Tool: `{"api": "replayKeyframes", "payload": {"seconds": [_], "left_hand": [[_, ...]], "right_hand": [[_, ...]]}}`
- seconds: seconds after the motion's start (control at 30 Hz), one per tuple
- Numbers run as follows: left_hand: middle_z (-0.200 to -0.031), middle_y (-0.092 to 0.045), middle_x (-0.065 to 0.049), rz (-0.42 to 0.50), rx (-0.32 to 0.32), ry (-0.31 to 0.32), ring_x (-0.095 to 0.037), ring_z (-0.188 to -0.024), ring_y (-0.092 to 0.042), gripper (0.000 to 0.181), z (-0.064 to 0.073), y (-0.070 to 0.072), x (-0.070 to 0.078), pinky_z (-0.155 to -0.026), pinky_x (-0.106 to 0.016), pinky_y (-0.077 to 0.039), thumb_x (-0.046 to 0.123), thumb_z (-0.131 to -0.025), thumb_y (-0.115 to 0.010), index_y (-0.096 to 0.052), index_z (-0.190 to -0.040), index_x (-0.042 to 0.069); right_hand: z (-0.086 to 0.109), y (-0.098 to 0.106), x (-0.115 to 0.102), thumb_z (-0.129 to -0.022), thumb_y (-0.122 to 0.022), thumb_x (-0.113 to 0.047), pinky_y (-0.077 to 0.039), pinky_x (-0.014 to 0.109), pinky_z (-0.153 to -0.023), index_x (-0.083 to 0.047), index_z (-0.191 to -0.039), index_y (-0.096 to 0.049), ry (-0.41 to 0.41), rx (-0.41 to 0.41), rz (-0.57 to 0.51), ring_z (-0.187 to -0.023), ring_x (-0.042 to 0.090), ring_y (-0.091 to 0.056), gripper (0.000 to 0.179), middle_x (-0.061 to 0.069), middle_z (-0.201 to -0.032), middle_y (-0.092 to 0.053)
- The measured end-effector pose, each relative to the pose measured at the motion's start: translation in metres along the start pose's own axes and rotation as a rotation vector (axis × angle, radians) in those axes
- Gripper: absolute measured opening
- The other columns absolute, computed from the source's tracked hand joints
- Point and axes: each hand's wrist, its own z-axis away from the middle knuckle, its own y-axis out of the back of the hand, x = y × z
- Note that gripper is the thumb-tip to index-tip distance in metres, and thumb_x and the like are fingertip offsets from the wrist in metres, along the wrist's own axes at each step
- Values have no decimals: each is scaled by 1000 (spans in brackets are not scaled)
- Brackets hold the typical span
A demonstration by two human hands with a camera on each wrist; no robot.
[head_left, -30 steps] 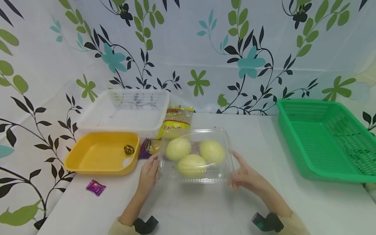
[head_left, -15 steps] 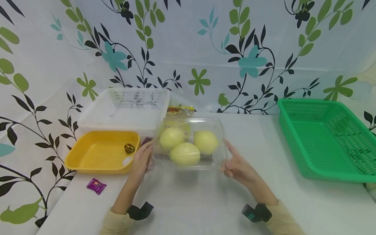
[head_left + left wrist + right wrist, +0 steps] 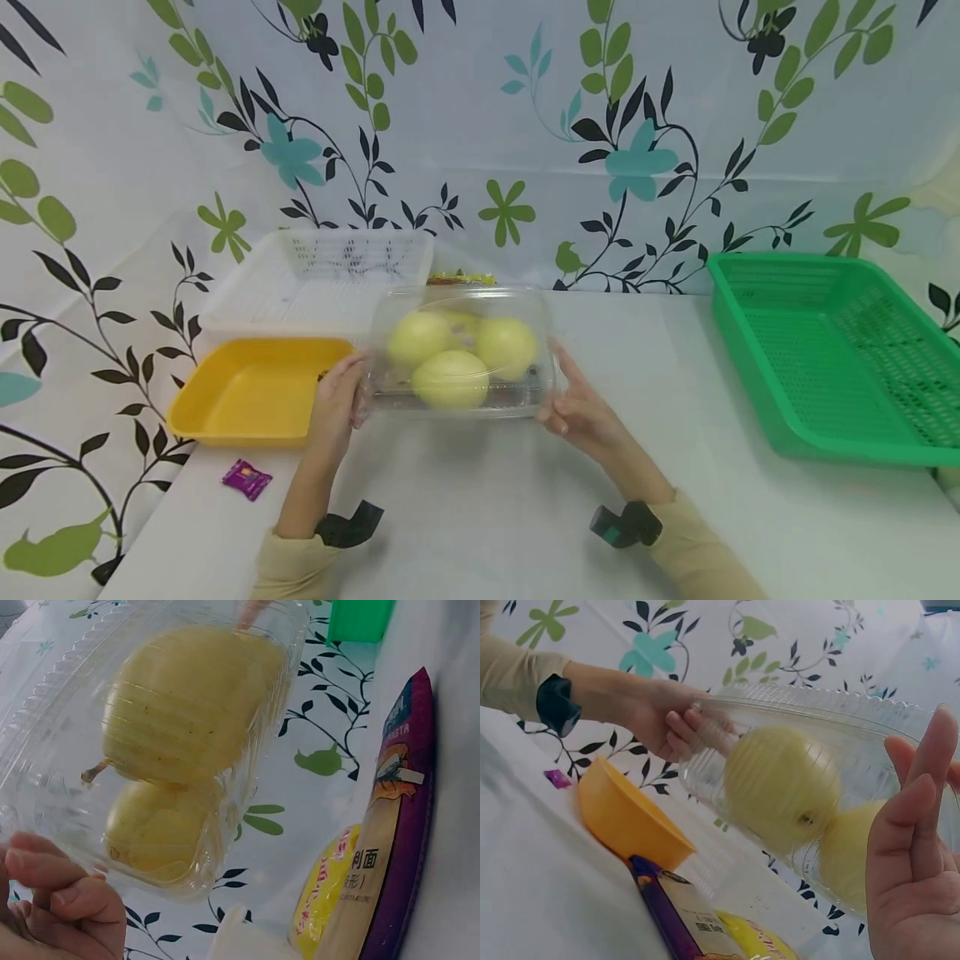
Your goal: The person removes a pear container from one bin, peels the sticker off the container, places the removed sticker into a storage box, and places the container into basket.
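Note:
A clear plastic clamshell box (image 3: 534,408) is held up in front of me above the table, its lid closed. Several yellow-green pears (image 3: 450,379) sit inside; a stem shows on one pear (image 3: 195,705) in the left wrist view. My left hand (image 3: 335,404) grips the box's left end with its fingers curled at the edge. At the opposite end, my right hand (image 3: 581,414) holds the edge, index finger stretched along the side. In the right wrist view the box (image 3: 780,697) is tilted and spans both hands. Some of the right fingers are hidden behind the plastic.
A yellow basin (image 3: 225,433) stands left, with a white basket (image 3: 247,312) behind it. A small purple packet (image 3: 246,479) lies in front. Behind the box are a purple pasta bag (image 3: 416,780) and a yellow bag (image 3: 476,280). A green basket (image 3: 757,400) stands right.
Both hands have carried the box of pears left and slightly farther away. It now covers more of the yellow bag and hides the purple pasta bag in the head view.

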Motion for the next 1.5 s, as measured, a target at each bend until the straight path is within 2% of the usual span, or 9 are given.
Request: {"api": "replayKeyframes", "payload": {"seconds": [0.23, 0.4, 0.5, 0.6, 0.83, 0.93, 1.23, 1.4, 1.5], "left_hand": [[-65, -47, 0, 264, -68, -10, -7, -55, -43, 13, -3, 11, 6, -50, -16, -39, -1, -95, -32, -43, -101, -3], [-69, -43, -2, 295, 85, 54, -10, -60, -43, 14, -6, 12, 7, -56, -18, -40, -1, -95, -35, -46, -87, 4], [-69, -42, -1, 271, 181, 105, -9, -60, -43, 13, -8, 13, 5, -57, -17, -40, 2, -95, -37, -45, -85, 4], [-68, -43, -1, 223, 235, 120, -9, -60, -43, 14, -8, 15, 2, -56, -17, -41, 2, -94, -38, -45, -83, 4], [-63, -45, -2, 196, 294, 56, -9, -52, -44, 17, -12, 23, -3, -49, -16, -41, 1, -93, -40, -51, -80, 4], [-63, -44, -3, 203, 291, 36, -10, -51, -42, 14, -13, 27, -4, -47, -16, -40, 4, -94, -40, -48, -82, 4], [-61, -50, -2, 135, 222, 94, -8, -46, -43, 16, -9, 50, 3, -41, -15, -36, 12, -95, -43, -49, -83, 5], [-63, -55, -4, 132, 130, 43, -8, -45, -45, 12, -8, 59, 6, -41, -14, -38, 8, -95, -42, -47, -102, 0], [-64, -56, -4, 133, 110, 24, -8, -46, -46, 17, -7, 64, 7, -42, -14, -38, 4, -95, -39, -42, -110, -4]], "right_hand": [[-19, 2, 3, -86, -44, 8, -42, 19, -60, -24, -142, 10, 0, 66, -22, -66, 11, -57, 84, 9, -89, -60], [-33, 3, 5, -87, -39, 11, -43, 19, -62, -26, -143, 6, -37, 119, 37, -68, 12, -56, 81, 7, -83, -60], [-37, 4, 10, -87, -34, 13, -43, 19, -62, -25, -143, 6, -62, 164, 44, -68, 13, -56, 80, 7, -77, -61], [-39, 5, 14, -86, -32, 14, -42, 19, -61, -25, -143, 9, -75, 183, 41, -69, 13, -55, 79, 6, -76, -61], [-47, 5, 17, -87, -24, 14, -42, 22, -64, -24, -144, 4, -81, 205, 43, -68, 15, -55, 74, 8, -75, -58], [-53, 4, 18, -87, -23, 15, -42, 22, -62, -25, -144, 3, -85, 224, 21, -68, 15, -55, 74, 10, -76, -58], [-69, 1, 31, -87, -23, 15, -41, 21, -60, -26, -144, 4, -119, 220, -12, -67, 15, -55, 75, 13, -77, -61], [-76, 4, 36, -88, -28, 14, -42, 19, -59, -28, -144, 2, -144, 253, -19, -70, 15, -56, 76, 14, -79, -61], [-83, 6, 39, -88, -32, 13, -44, 18, -60, -28, -144, -1, -178, 290, 2, -69, 15, -56, 76, 14, -79, -60]]}}
